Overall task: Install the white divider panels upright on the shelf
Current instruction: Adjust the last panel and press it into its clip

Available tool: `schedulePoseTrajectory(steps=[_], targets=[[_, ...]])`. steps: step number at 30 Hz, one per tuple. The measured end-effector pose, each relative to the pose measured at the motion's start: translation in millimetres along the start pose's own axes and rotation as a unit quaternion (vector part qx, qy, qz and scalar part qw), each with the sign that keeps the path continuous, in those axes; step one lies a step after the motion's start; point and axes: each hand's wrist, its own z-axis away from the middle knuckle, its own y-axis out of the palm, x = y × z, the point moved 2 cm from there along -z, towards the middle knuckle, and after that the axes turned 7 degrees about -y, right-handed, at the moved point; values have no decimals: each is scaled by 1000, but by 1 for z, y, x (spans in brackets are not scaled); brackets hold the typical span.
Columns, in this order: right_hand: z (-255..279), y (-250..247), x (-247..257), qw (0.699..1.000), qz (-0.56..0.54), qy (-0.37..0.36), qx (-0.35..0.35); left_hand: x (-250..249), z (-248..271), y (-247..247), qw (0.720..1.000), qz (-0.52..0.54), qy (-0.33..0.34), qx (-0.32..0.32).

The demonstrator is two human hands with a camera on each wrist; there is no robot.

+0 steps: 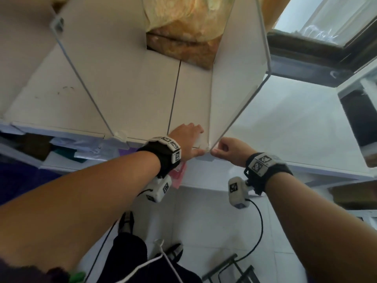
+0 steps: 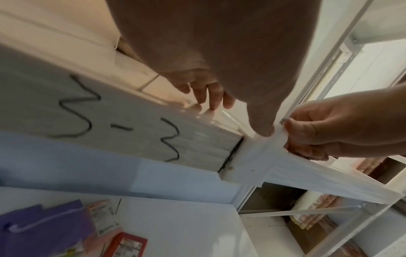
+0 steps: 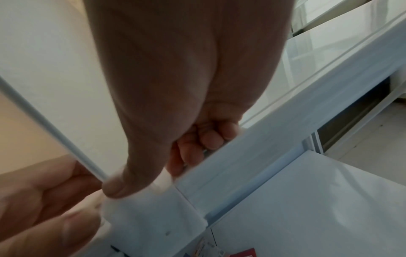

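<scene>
Two white divider panels stand upright on the white shelf (image 1: 132, 94): the left panel (image 1: 98, 64) and the right panel (image 1: 238, 78). A white clip (image 1: 206, 157) sits on the shelf's front edge at the right panel's lower front corner. My left hand (image 1: 195, 139) lies flat on the shelf just left of that panel, its thumb (image 2: 262, 127) reaching the clip (image 2: 252, 156). From the right, my right hand (image 1: 216, 151) pinches the clip (image 3: 153, 213), thumb (image 3: 123, 187) on top and fingers (image 3: 211, 139) curled behind the edge.
A plastic-wrapped brown bundle (image 1: 183, 37) fills the back of the bay between the panels. A glass shelf (image 1: 295, 129) extends to the right, below a window (image 1: 326, 23). The shelf front (image 2: 110, 121) carries a handwritten mark. A purple bag (image 2: 44, 226) lies on the lower shelf.
</scene>
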Motion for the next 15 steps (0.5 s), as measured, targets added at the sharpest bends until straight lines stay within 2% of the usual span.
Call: schedulePoseTrajectory(steps=[4,7,9,12,15], targets=[[2,-4,4,1000,17,21,12,7,16,-14,1000,-18,-17,-13],[9,-7,14,998,30,49,31,16,31,-27,999,-20,-48,12],[14,-11,21,996,-12,77,45,22,38,-41,997,-30,-62,24],[21,-19,38,992,-69,100,44,29,48,-65,997,-45,-64,17],[35,-38,67,993,-52,101,23,27,63,-96,997,-57,-48,-12]])
